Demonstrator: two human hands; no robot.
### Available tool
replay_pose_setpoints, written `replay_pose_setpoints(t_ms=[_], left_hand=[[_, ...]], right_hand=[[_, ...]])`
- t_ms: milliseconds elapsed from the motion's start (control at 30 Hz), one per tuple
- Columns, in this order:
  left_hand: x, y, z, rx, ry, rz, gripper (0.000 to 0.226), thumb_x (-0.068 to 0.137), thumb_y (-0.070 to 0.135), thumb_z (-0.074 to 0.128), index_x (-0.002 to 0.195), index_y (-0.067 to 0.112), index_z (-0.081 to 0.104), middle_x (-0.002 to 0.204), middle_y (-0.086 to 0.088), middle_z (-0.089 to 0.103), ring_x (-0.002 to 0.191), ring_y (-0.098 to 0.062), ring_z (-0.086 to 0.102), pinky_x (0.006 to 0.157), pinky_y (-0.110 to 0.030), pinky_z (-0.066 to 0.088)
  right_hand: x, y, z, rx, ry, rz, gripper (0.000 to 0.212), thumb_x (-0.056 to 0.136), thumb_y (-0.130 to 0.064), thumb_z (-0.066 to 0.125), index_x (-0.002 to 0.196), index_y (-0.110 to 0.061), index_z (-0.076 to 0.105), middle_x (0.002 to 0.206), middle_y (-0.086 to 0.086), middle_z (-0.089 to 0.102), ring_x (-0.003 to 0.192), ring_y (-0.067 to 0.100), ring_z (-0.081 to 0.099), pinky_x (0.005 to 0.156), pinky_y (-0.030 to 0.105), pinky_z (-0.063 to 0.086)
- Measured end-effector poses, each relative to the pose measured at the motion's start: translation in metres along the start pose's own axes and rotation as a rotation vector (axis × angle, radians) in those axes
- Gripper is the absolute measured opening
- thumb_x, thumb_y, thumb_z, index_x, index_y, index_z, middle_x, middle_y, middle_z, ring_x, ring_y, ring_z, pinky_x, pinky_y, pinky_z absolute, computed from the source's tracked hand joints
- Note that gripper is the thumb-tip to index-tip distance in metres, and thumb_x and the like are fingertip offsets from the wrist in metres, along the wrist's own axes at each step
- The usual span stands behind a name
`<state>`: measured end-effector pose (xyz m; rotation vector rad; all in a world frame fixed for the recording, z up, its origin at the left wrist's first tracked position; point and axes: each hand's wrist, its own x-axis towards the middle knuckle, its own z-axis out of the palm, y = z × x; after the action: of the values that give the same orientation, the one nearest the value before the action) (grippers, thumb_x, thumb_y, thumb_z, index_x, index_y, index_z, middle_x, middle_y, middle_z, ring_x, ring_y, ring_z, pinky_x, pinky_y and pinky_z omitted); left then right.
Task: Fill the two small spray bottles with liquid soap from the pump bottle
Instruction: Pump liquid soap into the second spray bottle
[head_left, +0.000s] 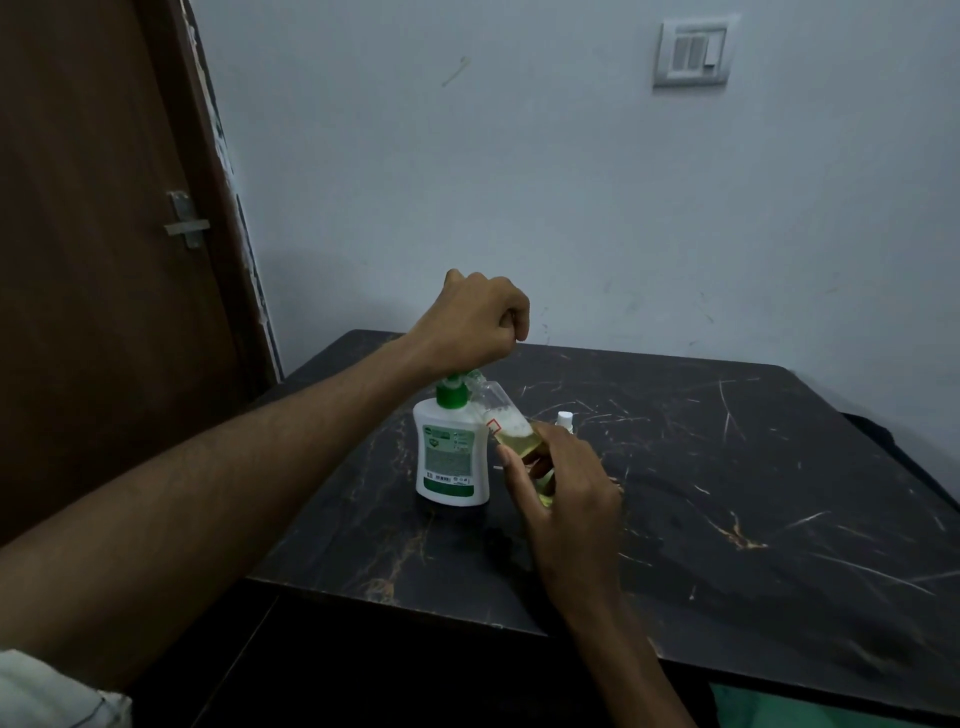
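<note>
figure: filling in progress on a black marble-patterned table (675, 467). the white plastic pump bottle with green collar and green-and-white label (451, 457) stands upright toward the table's left edge, nearer the far edge than the near one. the left hand (475, 322) is curled into a fist directly over the green pump head; its underside hides the head, so contact is judged likely rather than seen. the right hand (563, 483) grips a small clear plastic spray bottle holding yellowish liquid (506, 423), tilted so its open neck meets the pump spout, its body touching the pump bottle's right shoulder. liquid and froth sit in its lower part.

risks, as judged: if the neck slips off the spout during a press, soap would run down the pump bottle and onto the table. a hard off-centre press could tip the pump bottle, which nothing steadies at its base. froth may mask the true level, so overfilling is possible. soap on the fingers (511, 470) would loosen the grip.

count: one pump bottle; one spray bottle in hand; one white cap-like top (564, 419) just behind the right hand, possibly the second spray bottle, its body hidden; two hands; one table.
</note>
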<state>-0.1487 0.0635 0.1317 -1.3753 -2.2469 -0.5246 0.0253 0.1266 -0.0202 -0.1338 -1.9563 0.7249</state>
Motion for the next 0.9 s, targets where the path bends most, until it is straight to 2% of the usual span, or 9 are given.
replay_pose_setpoints(t_ms=[167, 333, 533, 900], left_hand=[[0.0033, 0.0017, -0.0016, -0.005, 0.003, 0.000, 0.031, 0.080, 0.003, 0.053, 0.082, 0.021, 0.080, 0.068, 0.009, 0.074, 0.065, -0.008, 0.069, 0.096, -0.054, 0.055], [-0.0008, -0.0013, 0.0005, -0.035, 0.010, -0.036, 0.034, 0.079, 0.005, 0.050, 0.083, 0.021, 0.080, 0.068, 0.009, 0.075, 0.067, -0.008, 0.071, 0.094, -0.054, 0.056], [0.0030, 0.0024, -0.0037, -0.010, -0.001, -0.028, 0.030, 0.079, 0.002, 0.055, 0.082, 0.018, 0.079, 0.068, 0.008, 0.074, 0.067, -0.010, 0.070, 0.097, -0.055, 0.054], [0.0005, -0.0004, -0.0025, -0.034, 0.000, -0.047, 0.035, 0.074, 0.008, 0.047, 0.081, 0.022, 0.079, 0.066, 0.009, 0.074, 0.067, -0.011, 0.071, 0.096, -0.054, 0.055]], right_hand=[[0.0005, 0.0016, 0.0015, 0.003, -0.015, 0.028, 0.046, 0.099, -0.046, 0.053, 0.134, -0.017, 0.060, 0.115, 0.002, 0.068, 0.097, -0.002, 0.054, 0.080, 0.005, 0.043], [0.0010, -0.0006, 0.0031, 0.015, -0.006, -0.016, 0.055, 0.095, -0.036, 0.062, 0.142, -0.008, 0.055, 0.127, 0.010, 0.068, 0.111, 0.000, 0.053, 0.094, -0.004, 0.033], [0.0009, -0.0017, -0.0003, 0.028, -0.030, -0.038, 0.056, 0.093, -0.033, 0.065, 0.143, -0.011, 0.053, 0.113, 0.003, 0.067, 0.092, 0.001, 0.057, 0.087, -0.001, 0.039], [0.0003, 0.0000, 0.0008, 0.027, -0.044, -0.018, 0.054, 0.094, -0.032, 0.063, 0.143, -0.012, 0.053, 0.123, 0.005, 0.066, 0.104, -0.001, 0.056, 0.091, -0.002, 0.038]])
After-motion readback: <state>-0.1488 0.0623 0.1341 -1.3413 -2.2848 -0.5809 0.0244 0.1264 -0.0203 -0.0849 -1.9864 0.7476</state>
